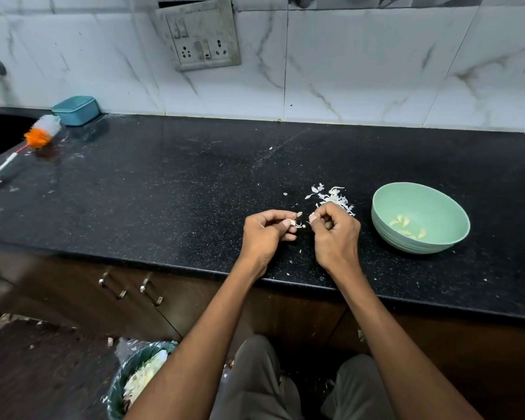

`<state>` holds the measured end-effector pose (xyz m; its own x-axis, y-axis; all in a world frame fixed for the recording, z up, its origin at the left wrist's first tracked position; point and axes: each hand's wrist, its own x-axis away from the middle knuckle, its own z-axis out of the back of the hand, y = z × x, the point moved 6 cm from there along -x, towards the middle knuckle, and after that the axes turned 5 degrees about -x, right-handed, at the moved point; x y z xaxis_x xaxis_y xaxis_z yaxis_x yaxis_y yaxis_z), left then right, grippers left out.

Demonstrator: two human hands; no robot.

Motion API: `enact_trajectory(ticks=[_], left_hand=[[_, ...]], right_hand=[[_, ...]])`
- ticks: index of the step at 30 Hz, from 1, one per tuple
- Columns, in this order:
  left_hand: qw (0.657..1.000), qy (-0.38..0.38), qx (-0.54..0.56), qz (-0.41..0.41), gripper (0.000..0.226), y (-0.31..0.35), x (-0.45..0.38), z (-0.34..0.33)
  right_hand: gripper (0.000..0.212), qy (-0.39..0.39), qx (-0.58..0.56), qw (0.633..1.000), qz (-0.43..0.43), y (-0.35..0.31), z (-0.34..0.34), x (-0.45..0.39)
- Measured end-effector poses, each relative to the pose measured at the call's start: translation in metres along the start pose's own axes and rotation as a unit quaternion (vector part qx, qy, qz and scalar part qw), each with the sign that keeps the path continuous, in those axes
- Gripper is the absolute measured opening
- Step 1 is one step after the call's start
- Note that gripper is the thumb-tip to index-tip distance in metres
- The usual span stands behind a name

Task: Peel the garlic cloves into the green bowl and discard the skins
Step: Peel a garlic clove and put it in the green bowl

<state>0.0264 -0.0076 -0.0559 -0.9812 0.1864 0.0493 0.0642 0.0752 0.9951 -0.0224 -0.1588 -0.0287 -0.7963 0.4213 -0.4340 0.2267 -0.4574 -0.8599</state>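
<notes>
My left hand (262, 234) pinches a small garlic clove (292, 222) between thumb and fingers, with loose skin sticking out at its tip. Just to the right, my right hand (335, 234) is closed, its fingertips on a bit of skin (312, 216). Both hands hover over the black counter (164, 183). A pile of white garlic skins (334, 197) lies right behind my right hand. The green bowl (385, 207) stands to the right with several peeled cloves (406, 227) inside.
A bin (119, 380) lined with plastic stands on the floor at the lower left, holding skins. A blue box (75, 110) and an orange-and-white brush (40, 133) lie at the far left by the sink. Cabinet handles (152, 294) sit below the counter edge.
</notes>
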Motion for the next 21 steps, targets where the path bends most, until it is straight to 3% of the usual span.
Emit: enact_trajectory(ticks=[6, 11, 18, 21], left_hand=[[1.000, 0.008, -0.014, -0.023, 0.021, 0.002, 0.001, 0.000], [0.999, 0.013, 0.006, -0.037, 0.016, 0.003, 0.004, 0.001], [0.999, 0.024, 0.006, -0.037, 0.011, 0.003, 0.004, 0.002], [0.999, 0.021, -0.005, -0.043, 0.017, 0.004, 0.006, 0.001]], right_hand=[[0.029, 0.054, 0.066, 0.996, -0.015, 0.002, 0.006, -0.002], [0.051, 0.115, 0.094, 0.985, -0.091, 0.012, 0.014, -0.002], [0.019, 0.086, 0.096, 0.986, -0.109, 0.016, 0.013, -0.002], [0.047, 0.097, 0.091, 0.988, -0.083, 0.014, 0.013, -0.003]])
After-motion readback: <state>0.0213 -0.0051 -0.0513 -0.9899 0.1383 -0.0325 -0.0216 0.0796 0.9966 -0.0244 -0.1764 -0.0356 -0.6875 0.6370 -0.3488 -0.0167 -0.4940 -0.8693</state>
